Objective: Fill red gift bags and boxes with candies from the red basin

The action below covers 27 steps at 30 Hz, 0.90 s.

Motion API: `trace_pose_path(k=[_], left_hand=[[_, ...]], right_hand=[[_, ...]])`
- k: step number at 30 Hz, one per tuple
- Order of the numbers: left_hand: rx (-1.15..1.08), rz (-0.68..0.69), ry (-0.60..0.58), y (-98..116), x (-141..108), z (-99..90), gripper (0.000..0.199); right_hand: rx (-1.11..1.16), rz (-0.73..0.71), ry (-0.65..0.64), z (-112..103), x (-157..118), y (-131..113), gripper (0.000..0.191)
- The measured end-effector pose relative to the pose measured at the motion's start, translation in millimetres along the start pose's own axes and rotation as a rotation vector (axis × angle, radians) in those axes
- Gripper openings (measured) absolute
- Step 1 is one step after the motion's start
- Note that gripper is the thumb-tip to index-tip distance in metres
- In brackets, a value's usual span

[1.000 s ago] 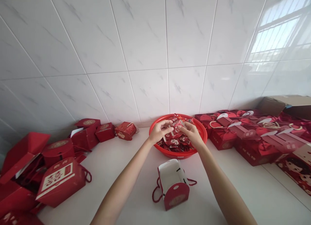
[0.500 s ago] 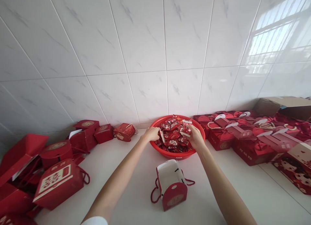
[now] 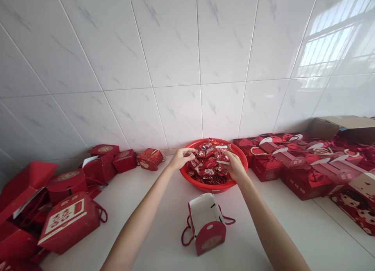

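Note:
A round red plastic basket [image 3: 191,182] full of red-wrapped candies [image 3: 208,172] stands against the wall in front of me. My left hand [image 3: 182,159] is over its left rim, thumb and fingers apart, with nothing visible between them. At the right side of the basket, my right hand [image 3: 233,165] is closed on red candy packets [image 3: 223,156] with white edges; the fingertips are partly hidden. Nearer to me, between my forearms, an open red gift box [image 3: 210,236] with a white inside and red cord handles rests on the table.
Several red gift boxes [image 3: 70,220] are heaped on the left of the white table [image 3: 158,228]. Closed red boxes [image 3: 266,167] stand in rows on the right, with a cardboard carton [image 3: 348,124] behind them. A tiled wall [image 3: 175,114] bounds the back.
My left hand has opened and moved slightly up and left; the white-edged packet by its fingers is gone from there. The packets in my right hand have shifted a little left.

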<state>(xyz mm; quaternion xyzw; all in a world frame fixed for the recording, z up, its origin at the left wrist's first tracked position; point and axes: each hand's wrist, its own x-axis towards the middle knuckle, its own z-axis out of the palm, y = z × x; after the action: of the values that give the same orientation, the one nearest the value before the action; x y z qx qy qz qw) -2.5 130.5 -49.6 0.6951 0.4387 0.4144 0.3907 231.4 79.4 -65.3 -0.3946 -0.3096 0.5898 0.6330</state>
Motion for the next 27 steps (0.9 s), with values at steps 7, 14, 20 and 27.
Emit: trace_pose_path(k=[7,14,20,27], left_hand=[[-0.188,-0.005,0.074,11.8,-6.1,17.2,0.034],[-0.215,0.056,0.130,11.8,-7.4,35.1,0.031],[-0.192,0.127,0.086,7.9,-11.0,38.5,0.031],[-0.148,0.112,-0.055,11.3,-20.5,40.9,0.024]], right_hand=[[-0.052,0.028,-0.086,1.2,-2.4,-1.3,0.025],[-0.051,0.076,-0.225,0.1,-0.8,1.2,0.031],[-0.032,0.082,-0.198,-0.1,0.5,2.1,0.033],[-0.014,0.049,-0.208,1.3,-4.3,-0.5,0.028]])
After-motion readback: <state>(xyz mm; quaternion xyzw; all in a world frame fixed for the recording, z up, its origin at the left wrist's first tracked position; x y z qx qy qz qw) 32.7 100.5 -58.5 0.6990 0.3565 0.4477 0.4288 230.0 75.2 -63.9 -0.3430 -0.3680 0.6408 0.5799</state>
